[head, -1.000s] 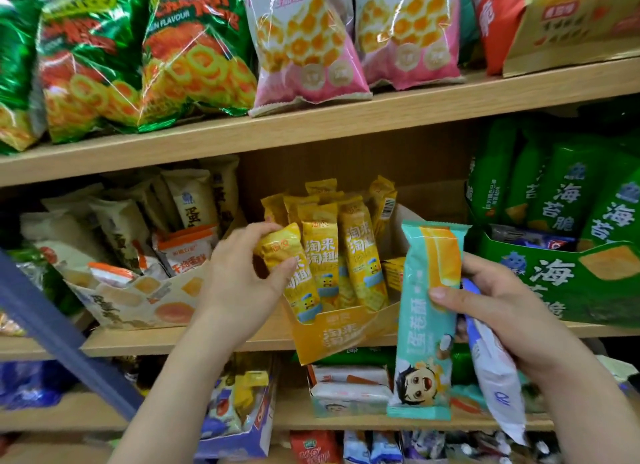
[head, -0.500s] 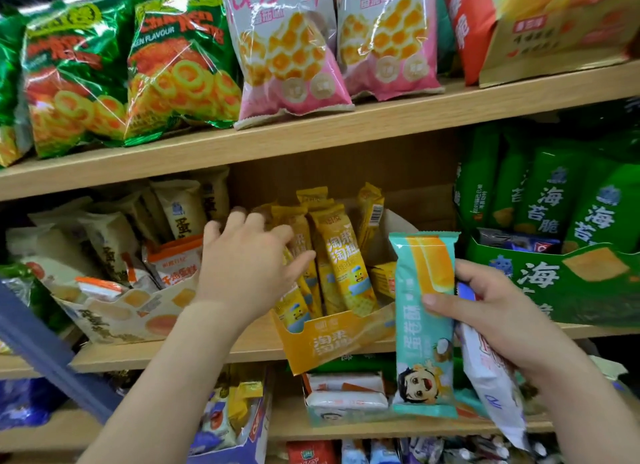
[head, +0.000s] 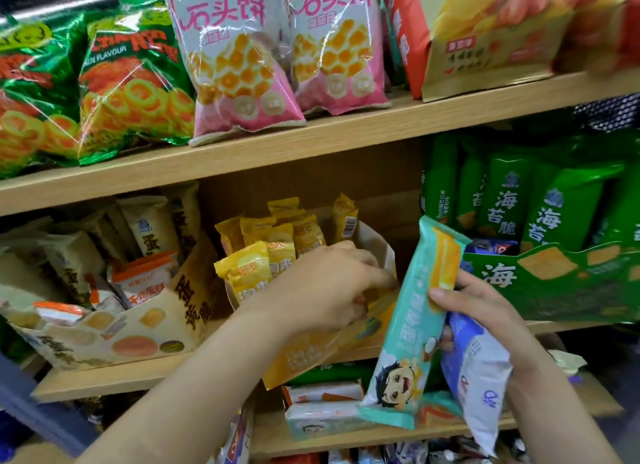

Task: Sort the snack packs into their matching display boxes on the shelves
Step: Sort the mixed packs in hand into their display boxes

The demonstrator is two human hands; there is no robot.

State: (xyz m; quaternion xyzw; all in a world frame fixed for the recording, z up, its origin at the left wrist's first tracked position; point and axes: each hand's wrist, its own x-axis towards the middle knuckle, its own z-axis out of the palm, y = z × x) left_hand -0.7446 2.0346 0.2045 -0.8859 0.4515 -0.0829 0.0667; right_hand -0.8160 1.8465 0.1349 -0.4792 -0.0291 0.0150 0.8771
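A yellow display box [head: 304, 358] of yellow snack packs [head: 277, 236] stands in the middle of the second shelf. My left hand [head: 322, 290] reaches into its right side, fingers curled among the packs and hidden at the tips. One yellow pack [head: 244, 273] leans at the box's front left. My right hand [head: 485, 311] holds a long teal pack with a cartoon face [head: 412, 328] upright and a blue-and-white pack [head: 479, 373] behind it, to the right of the yellow box.
A cream box [head: 104, 339] of cream and orange packs sits to the left, a green seaweed box [head: 554, 283] to the right. Green and pink bags [head: 239, 61] fill the top shelf. The shelf below holds a box of teal-and-white packs [head: 322, 415].
My left hand pushed the yellow pack into the yellow box and slid right, deeper into the box. The right hand tilted its two packs and moved slightly up.
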